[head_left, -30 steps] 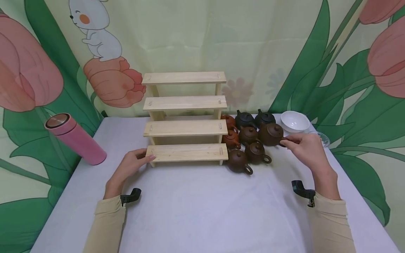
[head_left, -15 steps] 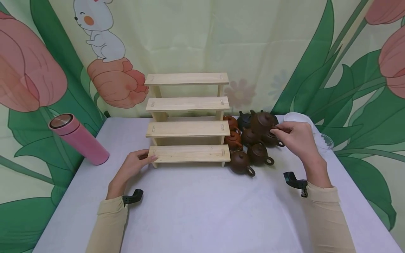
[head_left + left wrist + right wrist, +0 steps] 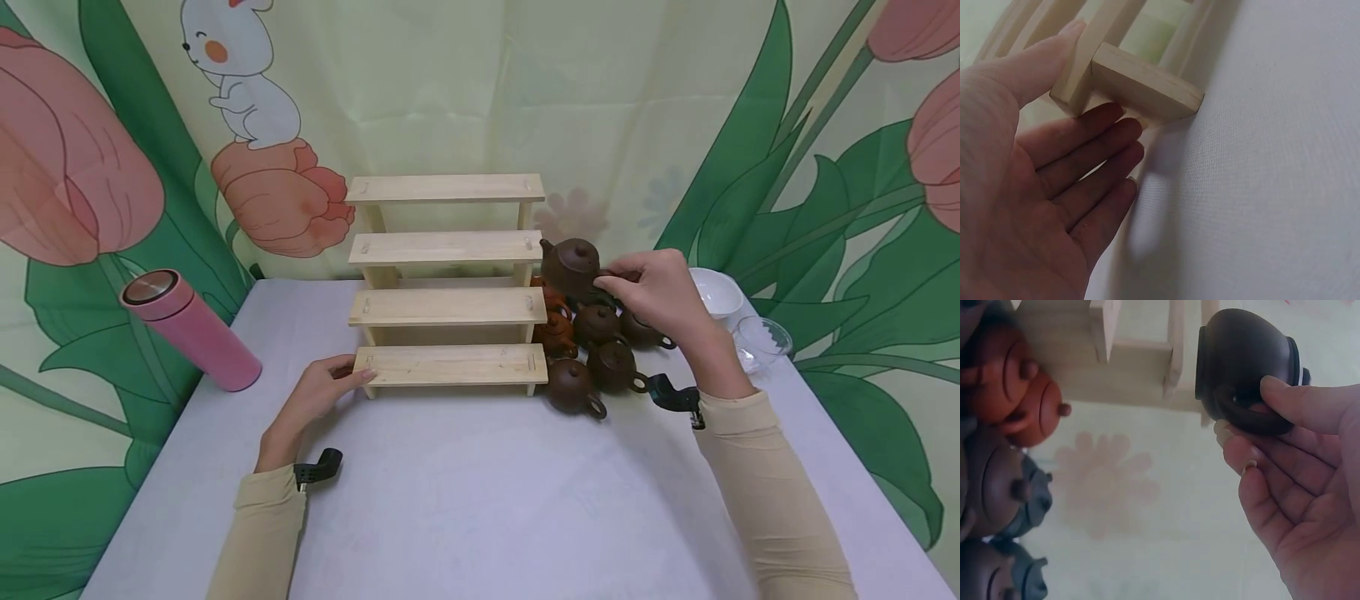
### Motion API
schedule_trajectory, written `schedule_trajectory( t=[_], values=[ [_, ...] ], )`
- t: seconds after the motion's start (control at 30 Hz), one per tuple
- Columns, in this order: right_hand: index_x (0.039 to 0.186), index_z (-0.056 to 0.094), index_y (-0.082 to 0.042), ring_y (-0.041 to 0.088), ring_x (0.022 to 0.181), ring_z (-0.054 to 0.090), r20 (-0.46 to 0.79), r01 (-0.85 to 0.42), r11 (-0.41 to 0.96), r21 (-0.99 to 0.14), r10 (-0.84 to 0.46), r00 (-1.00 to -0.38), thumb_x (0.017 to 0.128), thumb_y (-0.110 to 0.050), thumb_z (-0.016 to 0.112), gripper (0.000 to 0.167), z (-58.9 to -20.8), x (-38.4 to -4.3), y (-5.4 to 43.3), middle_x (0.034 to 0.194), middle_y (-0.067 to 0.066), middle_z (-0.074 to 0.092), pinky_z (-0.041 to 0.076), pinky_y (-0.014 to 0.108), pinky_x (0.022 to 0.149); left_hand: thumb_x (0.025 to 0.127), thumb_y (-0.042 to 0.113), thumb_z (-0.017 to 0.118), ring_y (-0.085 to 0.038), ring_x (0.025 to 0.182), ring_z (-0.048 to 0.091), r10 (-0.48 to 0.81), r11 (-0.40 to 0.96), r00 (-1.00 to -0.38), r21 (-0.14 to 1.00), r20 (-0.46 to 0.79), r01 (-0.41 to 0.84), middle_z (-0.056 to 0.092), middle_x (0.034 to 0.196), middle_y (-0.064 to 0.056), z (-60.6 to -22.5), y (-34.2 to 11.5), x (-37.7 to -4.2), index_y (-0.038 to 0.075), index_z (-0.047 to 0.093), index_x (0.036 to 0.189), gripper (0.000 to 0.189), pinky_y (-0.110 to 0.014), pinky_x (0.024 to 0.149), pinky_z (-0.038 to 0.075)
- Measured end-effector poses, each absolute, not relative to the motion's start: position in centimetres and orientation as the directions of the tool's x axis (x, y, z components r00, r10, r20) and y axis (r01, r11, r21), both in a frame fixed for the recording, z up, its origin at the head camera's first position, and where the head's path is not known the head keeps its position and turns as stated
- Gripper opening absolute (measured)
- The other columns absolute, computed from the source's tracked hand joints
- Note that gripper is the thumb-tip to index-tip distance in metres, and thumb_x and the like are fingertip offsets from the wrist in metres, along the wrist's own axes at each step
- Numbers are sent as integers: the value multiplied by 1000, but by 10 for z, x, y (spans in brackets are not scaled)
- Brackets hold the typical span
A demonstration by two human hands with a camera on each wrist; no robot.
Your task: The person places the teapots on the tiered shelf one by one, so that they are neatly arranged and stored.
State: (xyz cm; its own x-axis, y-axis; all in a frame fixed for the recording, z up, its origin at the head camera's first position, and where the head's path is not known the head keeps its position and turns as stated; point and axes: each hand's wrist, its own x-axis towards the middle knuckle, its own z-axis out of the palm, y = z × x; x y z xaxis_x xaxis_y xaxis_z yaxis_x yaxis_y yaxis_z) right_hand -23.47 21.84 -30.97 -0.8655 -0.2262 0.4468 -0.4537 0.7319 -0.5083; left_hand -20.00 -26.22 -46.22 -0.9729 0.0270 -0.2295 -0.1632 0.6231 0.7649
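Note:
My right hand [image 3: 655,287] pinches the loop handle of a dark brown teapot [image 3: 572,265], lifted level with the second-highest board, near its right end. In the right wrist view the thumb lies on top of the handle of this teapot [image 3: 1247,365], with fingers beneath. The stepped wooden stand [image 3: 448,308] has several pale boards. At its lowest board's left end, my left hand [image 3: 318,398] holds the edge. The left wrist view shows the thumb on the board [image 3: 1075,78] and the index finger under it; the other fingers extend below, apart from the wood.
Several teapots crowd right of the stand, among them a brown teapot [image 3: 572,385] in front and a reddish one [image 3: 557,335]. A white bowl [image 3: 716,293] and a clear glass dish [image 3: 761,340] stand farther right. A pink thermos [image 3: 191,331] stands at left.
My right hand has lifted the brown teapot from the cluster and carried it left and up, towards the stand. The left hand has stayed on the lowest board.

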Motion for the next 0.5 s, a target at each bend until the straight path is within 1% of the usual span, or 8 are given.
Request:
schedule_trajectory(
  t=[0.17, 0.23, 0.37, 0.43, 0.5],
  values=[
    [81, 79, -11, 14, 55, 52, 444, -487, 727, -484, -275, -853, 89, -14, 73, 10, -304, -246, 201, 69, 5, 72, 41, 24, 53, 82, 68, 68, -36, 135, 48, 18, 623, -972, 763, -233, -171, 54, 145, -17, -462, -263, -199, 8, 52, 143, 86, -57, 108, 42],
    [82, 79, -11, 15, 57, 54, 439, -484, 723, -493, -274, -856, 89, -15, 73, 10, -302, -250, 195, 71, 6, 73, 41, 24, 54, 82, 68, 67, -36, 136, 48, 21, 628, -973, 760, -230, -166, 53, 146, -18, -462, -264, -199, 8, 52, 143, 87, -58, 108, 41],
    [82, 79, -10, 15, 59, 51, 427, -475, 715, -514, -267, -864, 90, -18, 72, 13, -296, -260, 183, 72, 9, 72, 39, 25, 54, 82, 69, 66, -37, 136, 48, 22, 640, -974, 752, -223, -158, 54, 145, -18, -463, -265, -200, 8, 52, 143, 88, -58, 108, 42],
    [79, 77, -10, 16, 57, 46, 428, -477, 712, -515, -269, -863, 91, -19, 71, 16, -291, -265, 177, 68, 8, 67, 35, 26, 52, 82, 69, 66, -36, 135, 49, 23, 639, -975, 753, -221, -156, 55, 145, -17, -463, -265, -200, 8, 53, 143, 87, -57, 107, 43],
    [78, 77, -10, 17, 56, 45, 433, -479, 711, -514, -267, -861, 91, -20, 71, 17, -285, -269, 171, 65, 6, 64, 33, 27, 52, 81, 69, 67, -36, 135, 49, 26, 638, -975, 755, -221, -154, 55, 145, -17, -463, -265, -200, 9, 53, 143, 87, -56, 106, 44]
  ],
)
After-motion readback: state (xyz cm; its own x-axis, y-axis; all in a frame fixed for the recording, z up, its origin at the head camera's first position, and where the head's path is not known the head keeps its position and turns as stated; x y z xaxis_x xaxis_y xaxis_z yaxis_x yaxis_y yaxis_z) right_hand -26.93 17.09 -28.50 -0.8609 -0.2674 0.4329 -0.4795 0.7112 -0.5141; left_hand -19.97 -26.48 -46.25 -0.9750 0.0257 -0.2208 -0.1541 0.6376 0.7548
